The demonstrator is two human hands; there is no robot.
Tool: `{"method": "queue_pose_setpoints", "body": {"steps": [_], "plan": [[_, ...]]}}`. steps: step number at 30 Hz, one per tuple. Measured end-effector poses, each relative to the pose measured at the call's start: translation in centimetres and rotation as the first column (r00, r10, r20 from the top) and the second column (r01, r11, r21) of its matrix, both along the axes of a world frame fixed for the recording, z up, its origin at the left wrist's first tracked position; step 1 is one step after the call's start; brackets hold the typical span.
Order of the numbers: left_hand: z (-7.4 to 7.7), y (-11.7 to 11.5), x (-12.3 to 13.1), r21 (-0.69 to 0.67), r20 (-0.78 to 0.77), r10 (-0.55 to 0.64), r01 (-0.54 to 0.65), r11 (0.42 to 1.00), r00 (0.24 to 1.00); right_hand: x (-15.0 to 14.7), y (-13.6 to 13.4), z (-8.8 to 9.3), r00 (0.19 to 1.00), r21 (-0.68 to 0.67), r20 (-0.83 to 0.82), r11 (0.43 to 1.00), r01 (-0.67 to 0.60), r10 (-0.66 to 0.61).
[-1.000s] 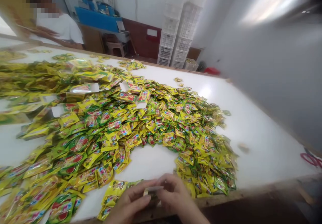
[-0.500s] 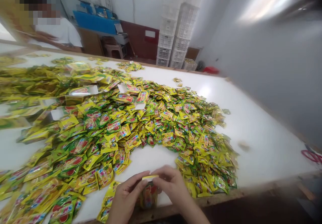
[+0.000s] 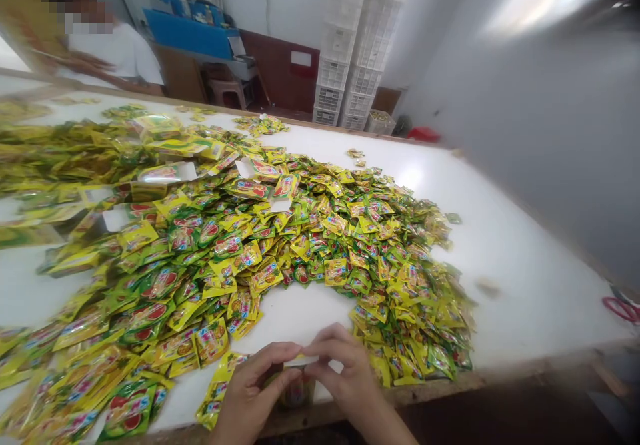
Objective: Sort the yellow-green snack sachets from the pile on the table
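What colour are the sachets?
Sachets: yellow and green with red patches, best in the head view.

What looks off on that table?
Loose white pieces sit among the yellow-green sachets, unlike the rest of the heap. A lone blurred brownish mark lies on the white table, apart from the heap; too blurred to tell whether it's a sachet or a stain.

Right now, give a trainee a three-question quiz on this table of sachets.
1. True or false: the white plastic crates are stacked beyond the white table.
2. Fill in the blank: the left hand and right hand together hold a ____.
3. Choose: the loop at the table's right edge is A red, B blue, C white.

Key: 1 true; 2 sachet; 3 A.
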State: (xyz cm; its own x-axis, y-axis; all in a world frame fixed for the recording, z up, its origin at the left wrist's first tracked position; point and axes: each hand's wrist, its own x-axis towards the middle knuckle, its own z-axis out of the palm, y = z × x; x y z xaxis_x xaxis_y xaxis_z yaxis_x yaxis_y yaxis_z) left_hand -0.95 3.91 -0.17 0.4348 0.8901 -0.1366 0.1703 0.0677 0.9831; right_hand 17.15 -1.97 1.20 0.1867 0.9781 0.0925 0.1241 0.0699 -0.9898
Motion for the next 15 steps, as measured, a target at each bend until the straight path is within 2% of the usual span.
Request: {"method": "queue_pose_setpoints", "body": {"steps": [4,6,10,15], "plan": [[0.0,-0.26,-0.07,-0.013,-0.004,-0.034,0.034,0.999,0.999,0.01,0.14,-0.12,0.994,-0.13,-0.113,0.991,-0.013,-0.002],[0.19,-0.3,0.0,-0.013,-0.047,-0.039,0.038,0.999,0.998,-0.02,0.24,-0.18,0.997,-0.175,-0.072,0.984,0.017,-0.03],[0.58,-0.23,0.06,0.02,-0.099,-0.016,0.018,1.0,0.995,0.22,0.36,0.21,0.989,-0.068,0.147,0.997,0.035,-0.025],[-0.26,-0.28,-0.51,0.16,-0.078,-0.072,0.084,0.983,0.994,0.5,-0.26,0.32,0.99,-0.005,0.128,0.998,-0.058,0.059]]}}
